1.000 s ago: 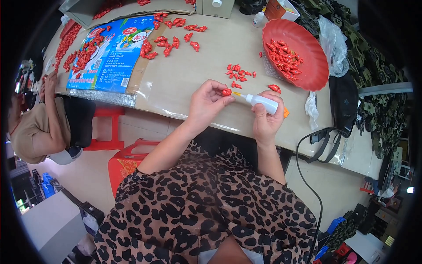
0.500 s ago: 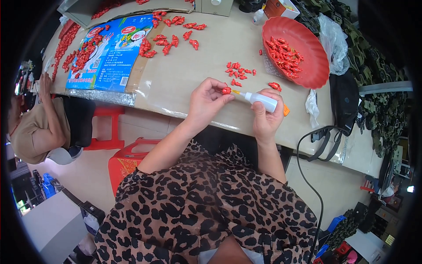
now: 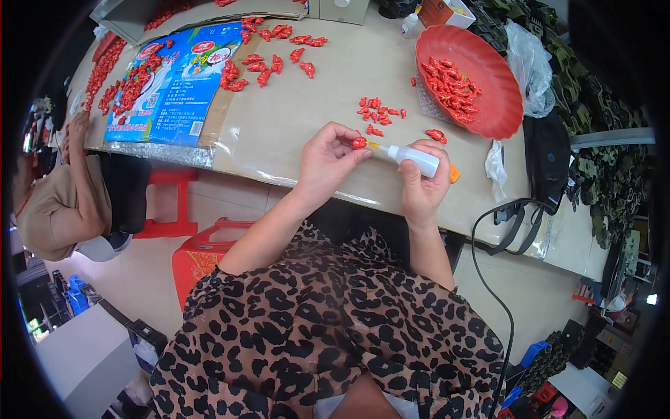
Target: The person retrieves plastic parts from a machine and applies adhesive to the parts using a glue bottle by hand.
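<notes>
Nearest the camera is a leopard-print garment, from which both forearms reach up to the near edge of the desk. The left hand has its grip closed, thumb and fingertips pinched on a small red piece held just above the desk edge. The right hand has its grip wrapped shut around a small white squeeze bottle, whose thin yellow nozzle points left and meets the red piece. A small orange thing shows just beside the right hand. A little farther on, a loose cluster of red pieces lies on the desk, with one more to its right. Beyond that sits a red round tray holding a heap of the same pieces, with a crumpled clear bag next to it. At far left, a blue printed sheet on the desk carries more red pieces, and another person sits at that end.
</notes>
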A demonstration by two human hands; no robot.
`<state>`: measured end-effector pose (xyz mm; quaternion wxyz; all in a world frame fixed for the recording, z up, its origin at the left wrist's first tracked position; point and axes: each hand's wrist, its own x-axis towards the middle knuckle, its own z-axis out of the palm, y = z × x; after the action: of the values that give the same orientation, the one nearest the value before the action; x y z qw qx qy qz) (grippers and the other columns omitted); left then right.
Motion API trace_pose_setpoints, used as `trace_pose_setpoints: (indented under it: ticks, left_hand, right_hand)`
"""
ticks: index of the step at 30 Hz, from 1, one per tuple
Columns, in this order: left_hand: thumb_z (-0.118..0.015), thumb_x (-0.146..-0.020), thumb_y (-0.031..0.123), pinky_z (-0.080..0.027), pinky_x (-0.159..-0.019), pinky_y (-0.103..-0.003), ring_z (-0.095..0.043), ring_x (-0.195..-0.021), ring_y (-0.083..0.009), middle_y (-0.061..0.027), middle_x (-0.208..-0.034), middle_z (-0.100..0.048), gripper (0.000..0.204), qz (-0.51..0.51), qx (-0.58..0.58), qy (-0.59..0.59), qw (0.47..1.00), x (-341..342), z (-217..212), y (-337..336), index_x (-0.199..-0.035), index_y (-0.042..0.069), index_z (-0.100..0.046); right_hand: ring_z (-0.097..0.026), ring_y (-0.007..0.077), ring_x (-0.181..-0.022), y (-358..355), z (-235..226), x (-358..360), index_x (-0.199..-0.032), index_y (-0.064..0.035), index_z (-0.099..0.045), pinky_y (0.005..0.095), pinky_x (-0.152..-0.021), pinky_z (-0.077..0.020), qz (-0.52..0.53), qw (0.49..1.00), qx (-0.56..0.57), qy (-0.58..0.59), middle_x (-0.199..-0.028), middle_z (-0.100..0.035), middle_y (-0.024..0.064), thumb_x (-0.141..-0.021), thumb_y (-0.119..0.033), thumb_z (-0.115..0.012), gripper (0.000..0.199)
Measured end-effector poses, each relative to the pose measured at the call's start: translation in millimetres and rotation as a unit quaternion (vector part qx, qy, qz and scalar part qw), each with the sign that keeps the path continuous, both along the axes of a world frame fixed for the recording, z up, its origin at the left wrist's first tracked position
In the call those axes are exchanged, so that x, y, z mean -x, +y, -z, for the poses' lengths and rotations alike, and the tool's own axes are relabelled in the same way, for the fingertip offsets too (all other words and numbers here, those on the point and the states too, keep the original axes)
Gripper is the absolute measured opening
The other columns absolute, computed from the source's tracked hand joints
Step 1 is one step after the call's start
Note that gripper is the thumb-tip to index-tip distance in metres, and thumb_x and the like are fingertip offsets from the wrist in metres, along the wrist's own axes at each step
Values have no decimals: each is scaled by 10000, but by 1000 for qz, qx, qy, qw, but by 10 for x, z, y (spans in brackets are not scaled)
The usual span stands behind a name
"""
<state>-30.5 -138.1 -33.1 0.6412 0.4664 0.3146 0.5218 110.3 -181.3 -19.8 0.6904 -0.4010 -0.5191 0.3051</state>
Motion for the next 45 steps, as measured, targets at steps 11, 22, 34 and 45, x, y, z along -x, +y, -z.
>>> trace_pose_setpoints:
  ticks: [11,22,34,45]
  left_hand:
    - [-579,-710,-70,-464,-694,-202,-536,-759,-89,-68,-823,-524,216,-8,-9,18,1000,-2,-18,-4,-871,-21,-444]
    - [-582,-710,-67,-466,-697,-199,-532,-758,-87,-59,-814,-515,213,-17,-9,1,1000,-7,-18,0,-865,-20,-445]
    - [-579,-715,-61,-451,-695,-204,-515,-776,-88,-56,-823,-523,221,2,0,-41,999,23,-54,15,-894,-18,-458]
    - [-424,-855,151,-374,-685,-233,-452,-774,-98,-48,-892,-513,186,192,23,-34,981,214,-113,141,-970,11,-470]
  right_hand:
    - [-439,112,-731,4,5,-13,-890,-1,-433,208,-627,-383,13,1000,0,-12,-880,-434,86,-743,-93,-605,244]
    - [-441,114,-719,2,18,-25,-885,1,-433,212,-619,-387,15,1000,5,-19,-876,-433,85,-740,-90,-609,245]
    - [-433,108,-615,53,1,-28,-936,3,-458,232,-552,-362,-37,979,20,198,-836,-473,74,-810,-145,-523,206]
    - [-423,109,-612,71,-167,-79,-936,-3,-482,236,-538,-334,-123,940,73,308,-840,-502,75,-816,-166,-511,205]
